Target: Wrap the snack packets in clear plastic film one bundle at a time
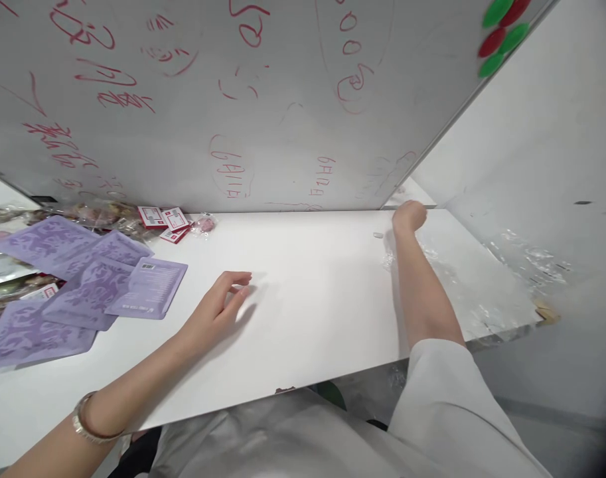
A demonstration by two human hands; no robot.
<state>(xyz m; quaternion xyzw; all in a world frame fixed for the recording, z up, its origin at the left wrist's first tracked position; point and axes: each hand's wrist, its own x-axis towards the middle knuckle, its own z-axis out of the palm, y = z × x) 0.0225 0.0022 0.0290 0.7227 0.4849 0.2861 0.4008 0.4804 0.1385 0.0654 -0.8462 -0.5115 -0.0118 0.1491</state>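
Note:
My left hand (226,297) hovers just above the white table (303,299), thumb and fingers apart, holding nothing. Nearest to it is a light purple flat packet (151,287) with printed text and a barcode, which it does not touch. My right hand (409,216) reaches to the far right of the table, by the lower corner of the whiteboard (283,139). Its wrist is bent and its fingers are turned away from me, so whatever they hold is hidden. Crumpled clear plastic (389,255) lies beside my right forearm.
Several purple patterned packets (58,332) overlap at the left. Behind them are clear bags of dried-looking pieces (98,214), red-and-white cards (174,219) and a small clear packet (204,226). More clear plastic (482,292) covers the right end. A wall (556,166) stands at the right.

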